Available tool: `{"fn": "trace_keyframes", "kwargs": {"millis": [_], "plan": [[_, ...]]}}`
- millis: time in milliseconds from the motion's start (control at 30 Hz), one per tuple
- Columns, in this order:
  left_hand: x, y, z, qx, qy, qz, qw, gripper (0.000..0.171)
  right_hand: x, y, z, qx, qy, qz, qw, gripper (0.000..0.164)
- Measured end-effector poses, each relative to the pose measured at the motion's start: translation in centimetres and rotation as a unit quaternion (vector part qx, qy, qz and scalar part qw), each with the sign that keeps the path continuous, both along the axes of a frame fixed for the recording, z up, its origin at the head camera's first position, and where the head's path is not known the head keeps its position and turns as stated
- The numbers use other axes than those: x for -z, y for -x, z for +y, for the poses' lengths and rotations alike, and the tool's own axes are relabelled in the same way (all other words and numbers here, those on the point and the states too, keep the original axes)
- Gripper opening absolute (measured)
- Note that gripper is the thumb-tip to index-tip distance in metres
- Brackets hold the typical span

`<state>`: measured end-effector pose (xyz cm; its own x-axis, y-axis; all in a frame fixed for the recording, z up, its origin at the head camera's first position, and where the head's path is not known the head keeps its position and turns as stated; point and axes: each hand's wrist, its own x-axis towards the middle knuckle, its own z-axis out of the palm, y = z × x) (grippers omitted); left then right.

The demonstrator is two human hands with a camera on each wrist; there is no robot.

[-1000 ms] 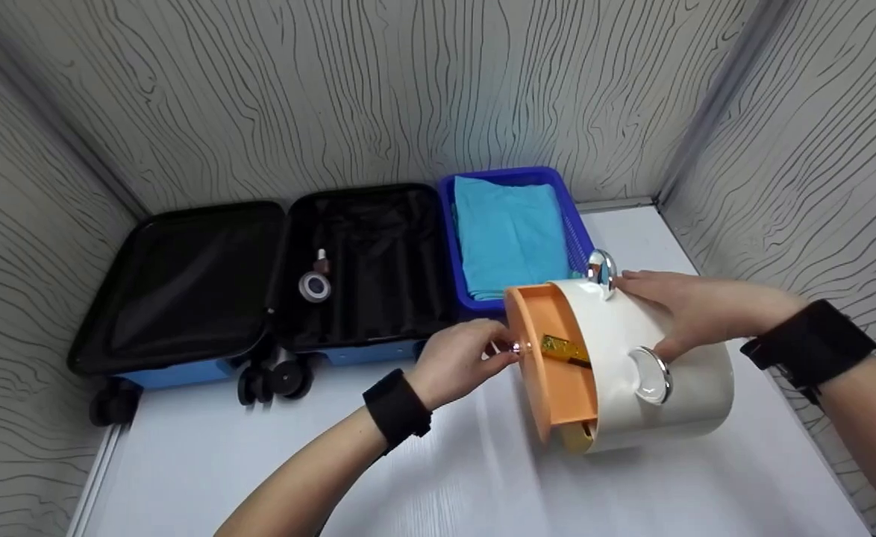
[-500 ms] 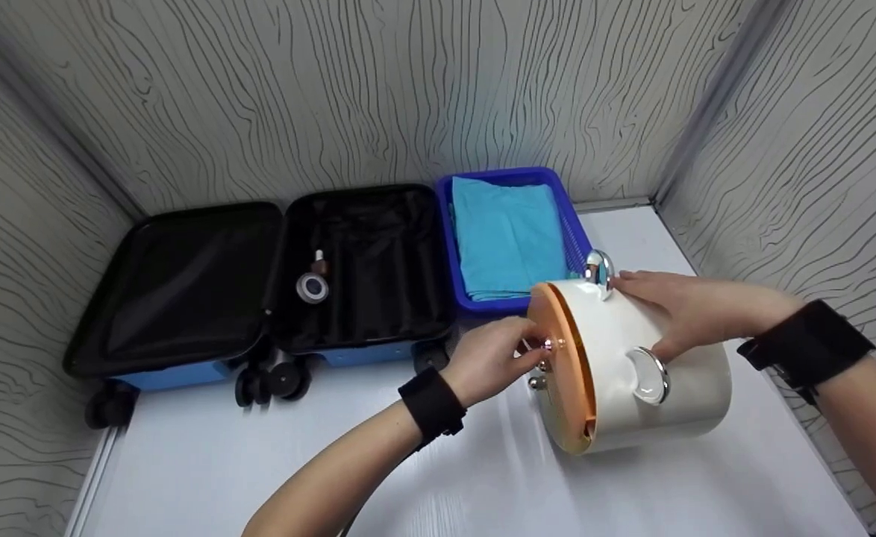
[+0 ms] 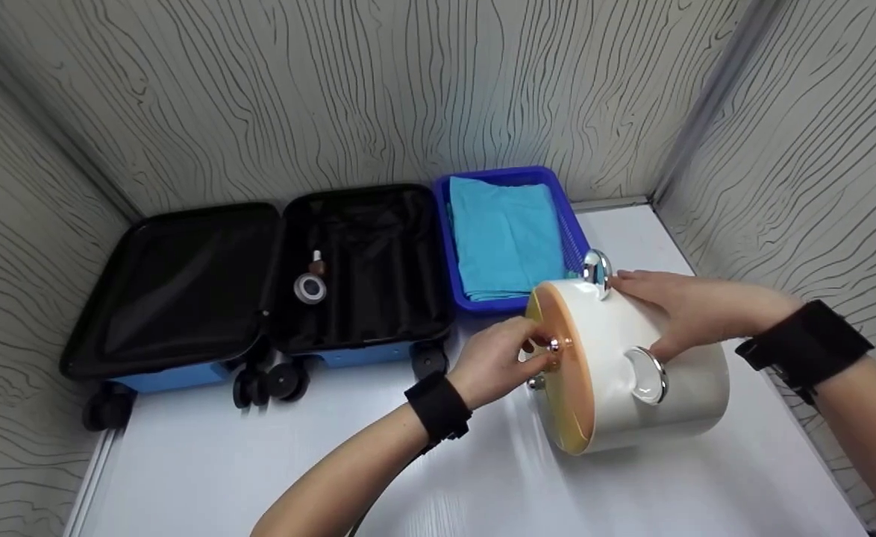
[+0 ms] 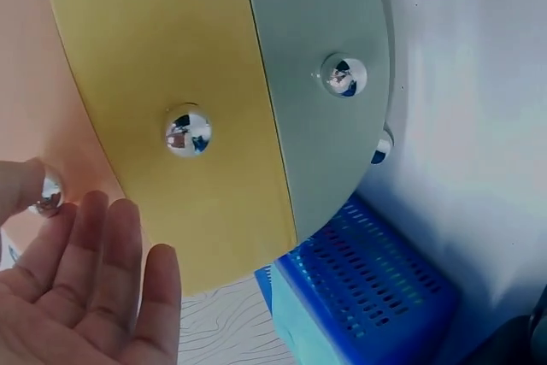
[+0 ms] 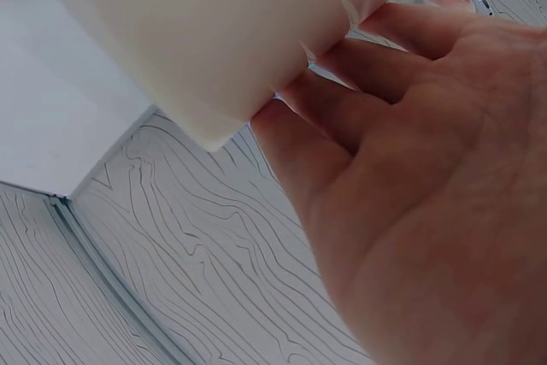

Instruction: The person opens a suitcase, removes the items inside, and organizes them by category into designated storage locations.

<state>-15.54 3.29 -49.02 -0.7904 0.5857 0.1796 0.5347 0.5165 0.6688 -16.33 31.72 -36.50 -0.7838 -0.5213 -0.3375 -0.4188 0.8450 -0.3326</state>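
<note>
A white drum-shaped storage box (image 3: 677, 395) stands at the right with chrome rings on its top and several drawers in its flat front. My left hand (image 3: 494, 358) pinches the chrome knob (image 4: 51, 191) of the orange drawer (image 3: 578, 391) between thumb and index finger. That drawer is flush with the box. Beside it, in the left wrist view, are a yellow drawer (image 4: 162, 32) and a grey-green drawer (image 4: 329, 6), each with a chrome ball knob. My right hand (image 3: 699, 313) rests with extended fingers on the box's curved white side, the thumb near a chrome ring (image 3: 651, 375).
A blue basket (image 3: 574, 224) with folded turquoise cloth (image 3: 505, 239) stands behind the box. To the left lies an opened black-lined suitcase (image 3: 378, 298), holding a small dropper bottle (image 3: 317, 265) and a round jar (image 3: 310, 289). Patterned panels (image 3: 333, 89) enclose the white table (image 3: 296, 462).
My left hand has pushed the orange drawer rightward into the box, hiding the small gold packet inside it. My right hand has stayed on the box.
</note>
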Motion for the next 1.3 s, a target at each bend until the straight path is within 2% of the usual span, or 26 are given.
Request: {"fn": "trace_keyframes", "kwargs": {"millis": [267, 467, 967, 1300], "plan": [[2.4, 0.1, 0.0, -0.031, 0.048, -0.016, 0.9982, 0.024, 0.0, 0.0, -0.1, 0.001, 0.004, -0.004, 1.0, 0.12], [3.8, 0.3, 0.2, -0.037, 0.056, -0.028, 0.9974, 0.02, 0.1, 0.0, 0.0, -0.001, 0.008, -0.003, 1.0, 0.12], [3.7, 0.2, 1.1, -0.022, 0.066, -0.012, 0.9975, 0.016, -0.3, -0.2, 0.5, 0.013, 0.024, -0.002, 1.0, 0.115], [3.9, 0.3, 0.6, -0.015, 0.059, 0.0, 0.9982, 0.014, 0.0, -0.1, 0.6, 0.01, 0.018, -0.007, 1.0, 0.115]]}}
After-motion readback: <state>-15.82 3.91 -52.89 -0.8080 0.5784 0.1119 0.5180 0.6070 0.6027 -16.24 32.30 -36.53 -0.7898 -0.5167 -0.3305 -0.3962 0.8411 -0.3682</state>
